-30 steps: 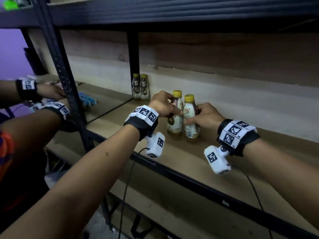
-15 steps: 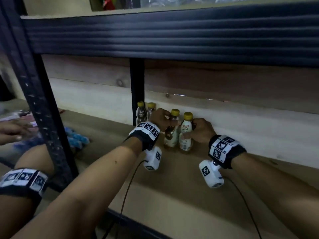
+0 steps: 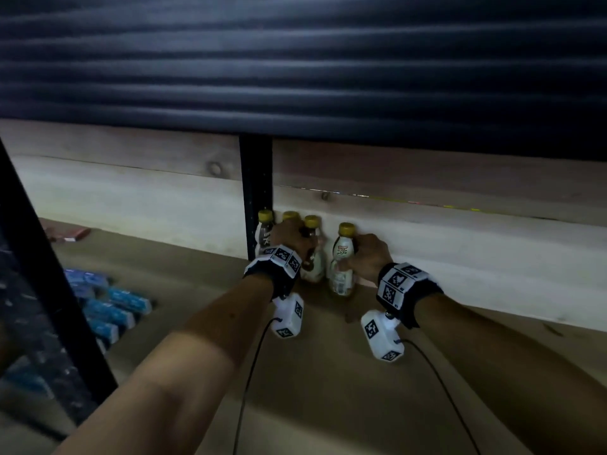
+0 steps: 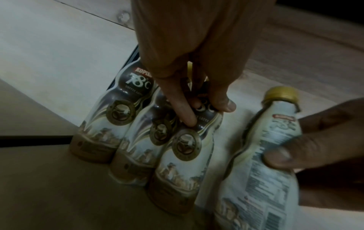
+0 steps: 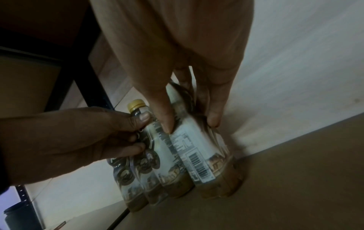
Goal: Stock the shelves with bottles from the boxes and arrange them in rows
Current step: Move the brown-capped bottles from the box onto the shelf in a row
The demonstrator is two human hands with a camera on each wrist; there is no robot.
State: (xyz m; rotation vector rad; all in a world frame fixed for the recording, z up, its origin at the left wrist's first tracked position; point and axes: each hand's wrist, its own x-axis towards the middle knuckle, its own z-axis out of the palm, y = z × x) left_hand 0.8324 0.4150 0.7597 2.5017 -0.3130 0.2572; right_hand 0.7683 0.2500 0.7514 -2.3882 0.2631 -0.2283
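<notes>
altogether four bottles (image 3: 341, 264) stand on the shelf (image 3: 328, 389), each hand's (image 3: 290, 239) grip clamped on one.

Back wall (image 3: 460, 244) blocks; shelf board (image 3: 328, 389) front free.

A shop stockroom: dark metal shelving (image 3: 256, 192) with wooden boards, coffee bottles (image 3: 265, 232) far back, blue packets (image 3: 111, 310) left.

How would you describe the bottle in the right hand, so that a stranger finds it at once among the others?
Find the black post at the back of the shelf; four gold-capped bottles stand just right of it. The one meant is the rightmost bottle, held by the right hand. Unlike its neighbours, it stands slightly apart and shows its pale printed back label with a barcode.
</notes>
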